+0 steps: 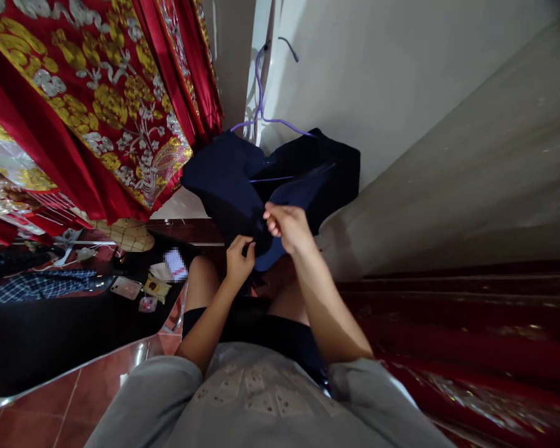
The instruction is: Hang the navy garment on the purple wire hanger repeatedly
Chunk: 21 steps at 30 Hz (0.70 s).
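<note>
A dark blue garment (228, 180) with an open V-shaped front hangs in front of me on a purple wire hanger (287, 122). My left hand (239, 260) is closed at the lower front of the garment, thumb and forefinger pinched at its dark cloth. Higher and to the right, my right hand (287, 227) is raised before the garment's front with its fingers drawn together in a pinch. Whatever lies between those right fingertips is too small to make out.
Red cloth with gold and silver sequins (121, 106) hangs at the left. Below it, a black table (51, 339) bears a phone (126, 287), small packets (157, 289) and checked cloth (42, 286). A pale wall (401, 74) rises at the right, above more red cloth (448, 330).
</note>
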{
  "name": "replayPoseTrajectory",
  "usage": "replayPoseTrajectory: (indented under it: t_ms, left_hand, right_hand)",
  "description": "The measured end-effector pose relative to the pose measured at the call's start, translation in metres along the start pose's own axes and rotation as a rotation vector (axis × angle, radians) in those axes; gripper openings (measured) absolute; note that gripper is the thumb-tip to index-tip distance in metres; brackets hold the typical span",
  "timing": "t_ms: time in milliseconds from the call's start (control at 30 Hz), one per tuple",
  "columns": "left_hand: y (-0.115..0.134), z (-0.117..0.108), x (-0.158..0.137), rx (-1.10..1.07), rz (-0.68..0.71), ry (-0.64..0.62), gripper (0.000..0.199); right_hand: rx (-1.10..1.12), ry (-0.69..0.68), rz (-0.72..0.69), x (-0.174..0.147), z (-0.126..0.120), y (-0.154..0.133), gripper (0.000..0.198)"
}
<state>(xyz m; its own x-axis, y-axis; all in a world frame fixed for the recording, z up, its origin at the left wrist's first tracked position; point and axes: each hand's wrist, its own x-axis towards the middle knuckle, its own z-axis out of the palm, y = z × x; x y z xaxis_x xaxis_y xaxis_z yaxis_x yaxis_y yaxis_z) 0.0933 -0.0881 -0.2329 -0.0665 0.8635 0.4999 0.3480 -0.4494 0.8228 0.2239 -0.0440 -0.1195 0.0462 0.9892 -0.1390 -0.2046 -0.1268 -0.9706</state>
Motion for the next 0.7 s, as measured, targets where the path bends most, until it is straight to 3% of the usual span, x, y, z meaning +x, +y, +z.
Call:
replayPoseTrajectory:
  t_ms: [133,233,367,433,533,633,700]
  left_hand:
    - [-0.005,0.008,-0.002,0.101,0.015,-0.088,0.012]
    - [-0.001,0.011,-0.001,0.173,0.049,-0.195,0.012]
    - [0.015,0.002,0.025,0.191,0.106,-0.381,0.016]
    - [0.034,-0.01,0.056,0.095,0.188,-0.341,0.025]
    - [0.073,-0.033,0.117,0.0,0.368,-0.164,0.036]
    - [0.11,-0.055,0.169,0.077,0.49,-0.223,0.029]
    - [0.126,-0.065,0.187,0.147,0.533,-0.273,0.026]
  right_hand:
    - [0.009,0.006,-0.156,0.043,0.005,-0.078,0.044]
    - [0.048,0.006,-0.221,0.048,0.011,-0.114,0.046]
    - [0.037,0.009,-0.319,0.028,0.013,-0.118,0.049]
    - [-0.033,-0.019,-0.357,0.019,0.011,-0.112,0.052]
    - [-0.169,-0.073,-0.412,0.014,0.009,-0.109,0.053]
    - [-0.258,-0.116,-0.497,0.015,0.009,-0.112,0.052]
    - [-0.3,-0.121,-0.57,0.015,0.01,-0.11,0.053]
